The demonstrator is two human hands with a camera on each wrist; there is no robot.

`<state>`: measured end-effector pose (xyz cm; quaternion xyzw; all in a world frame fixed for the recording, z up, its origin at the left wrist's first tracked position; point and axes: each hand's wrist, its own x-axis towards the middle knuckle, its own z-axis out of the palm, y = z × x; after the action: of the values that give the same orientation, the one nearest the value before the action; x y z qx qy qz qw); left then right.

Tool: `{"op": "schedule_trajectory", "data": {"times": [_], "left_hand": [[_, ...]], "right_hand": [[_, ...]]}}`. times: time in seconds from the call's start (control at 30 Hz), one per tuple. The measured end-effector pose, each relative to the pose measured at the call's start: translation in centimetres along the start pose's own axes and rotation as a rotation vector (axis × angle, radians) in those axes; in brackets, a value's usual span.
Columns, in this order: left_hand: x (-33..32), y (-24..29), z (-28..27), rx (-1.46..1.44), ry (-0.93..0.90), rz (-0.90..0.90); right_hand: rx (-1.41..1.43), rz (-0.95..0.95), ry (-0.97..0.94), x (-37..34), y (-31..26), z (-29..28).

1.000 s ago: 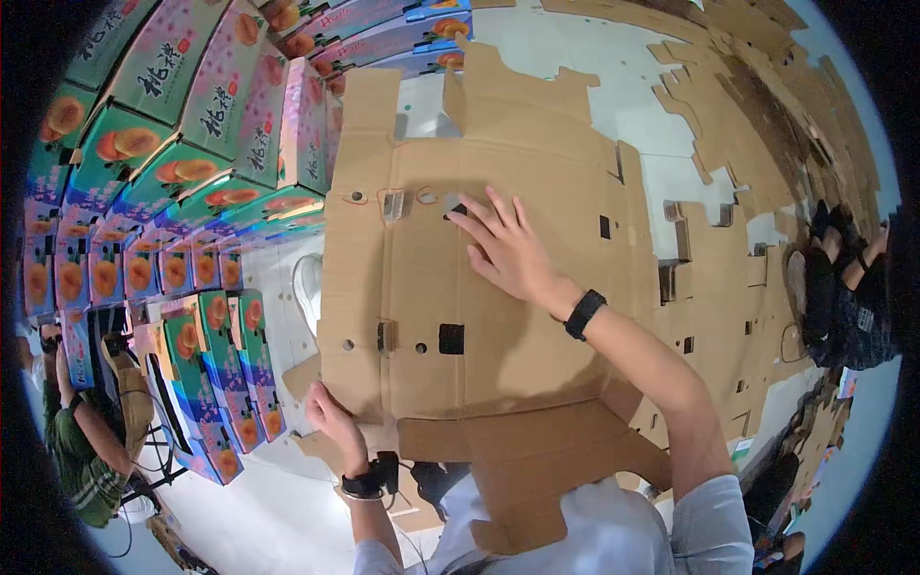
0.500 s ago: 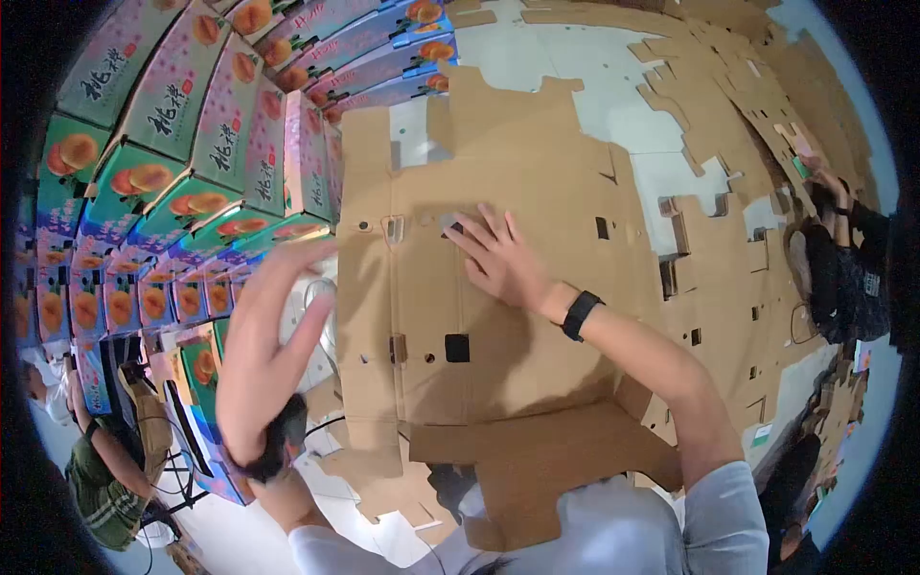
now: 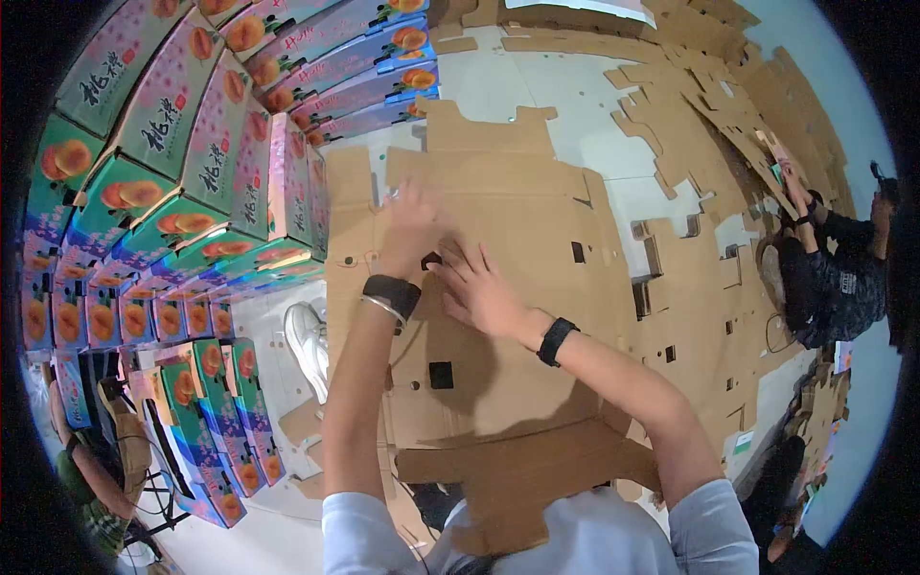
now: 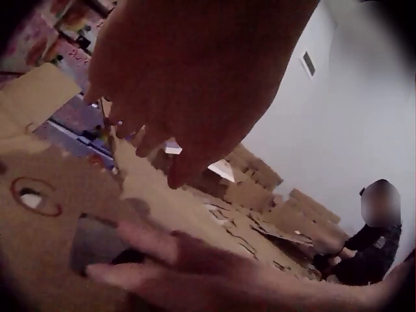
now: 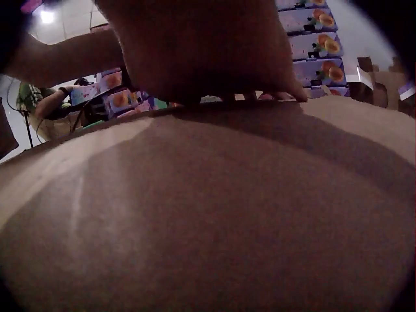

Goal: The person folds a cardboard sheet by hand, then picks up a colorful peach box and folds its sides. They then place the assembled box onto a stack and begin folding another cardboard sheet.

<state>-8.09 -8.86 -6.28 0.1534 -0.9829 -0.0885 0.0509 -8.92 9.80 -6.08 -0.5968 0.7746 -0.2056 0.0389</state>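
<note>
A large flat sheet of brown cardboard [image 3: 517,374] with cut-out holes and fold lines lies before me. My right hand [image 3: 487,295] rests on it, fingers spread, beside a small dark hole. In the left wrist view, a grey patch [image 4: 97,240] shows on the cardboard at the right fingertips. My left hand [image 3: 410,230], blurred, is over the sheet's upper left, just left of the right hand. Its fingers look extended and hold nothing visible. In the right wrist view, the right hand [image 5: 208,52] lies low over the cardboard surface.
Stacked peach-printed boxes [image 3: 201,144] stand at the left, with more boxes [image 3: 230,412] lower down. Other cut cardboard sheets [image 3: 700,287] cover the floor at the right. One person [image 3: 834,278] sits at the far right; another [image 3: 91,479] is at the lower left. A white shoe [image 3: 309,345] is beside the sheet.
My left hand left the sheet's lower left edge, swung out to the left, then moved up and in over the upper left of the cardboard. The right hand stays on the same spot.
</note>
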Motion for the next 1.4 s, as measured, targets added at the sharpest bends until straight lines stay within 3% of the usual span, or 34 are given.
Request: {"op": "schedule_trajectory", "data": {"times": [0.07, 0.13, 0.23, 0.37, 0.47, 0.53, 0.63, 0.77, 0.87, 0.97, 1.03, 1.17, 1.23, 1.4], "left_hand": [[-0.4, -2.0, 1.4, -0.108, 0.005, -0.049], [-0.8, -3.1, 1.8, -0.354, 0.003, 0.039], [-1.5, -3.8, 3.0, -0.354, 0.030, -0.031], [-0.7, -4.2, 4.0, -0.404, 0.108, 0.001], [-0.1, -3.5, 3.4, -0.308, 0.131, 0.044], [0.3, -2.2, 1.7, -0.088, 0.078, -0.055], [1.2, -2.1, 2.1, 0.015, 0.082, -0.057], [2.1, -2.5, 2.5, 0.046, 0.020, -0.071], [1.8, -2.8, 3.0, -0.022, 0.112, -0.014], [1.6, -2.8, 2.9, -0.078, 0.007, -0.113], [1.0, -3.9, 2.8, -0.079, 0.177, -0.116], [-0.4, -5.6, 1.7, -0.162, 0.224, -0.299], [-1.1, -6.8, 1.8, -0.198, 0.090, -0.468], [-1.9, -8.0, 2.9, -0.187, -0.020, -0.425]], "right_hand": [[0.022, 0.035, -0.008, 0.2, -0.3, -0.2], [0.045, 0.034, 0.001, 0.1, -0.1, -0.2], [0.080, 0.030, 0.002, 0.2, -0.1, 0.0], [0.103, 0.031, -0.002, 0.4, 0.1, -0.1], [0.082, 0.035, 0.004, 0.2, 0.3, 0.4], [0.079, 0.034, 0.001, 0.2, 0.1, 0.2], [0.074, 0.034, -0.005, 0.3, 0.1, -0.1], [0.074, 0.040, 0.000, 0.1, 0.2, 0.0], [0.057, 0.062, -0.005, 0.0, 0.2, 0.4], [0.016, 0.040, 0.035, 0.2, 0.2, 0.2], [0.031, 0.045, 0.048, 0.3, -0.1, 0.2], [0.038, 0.042, 0.052, 0.2, -0.1, -0.1], [0.020, 0.038, 0.057, 0.2, -0.1, -0.1], [-0.031, 0.034, 0.080, 0.1, 0.0, 0.1]]}}
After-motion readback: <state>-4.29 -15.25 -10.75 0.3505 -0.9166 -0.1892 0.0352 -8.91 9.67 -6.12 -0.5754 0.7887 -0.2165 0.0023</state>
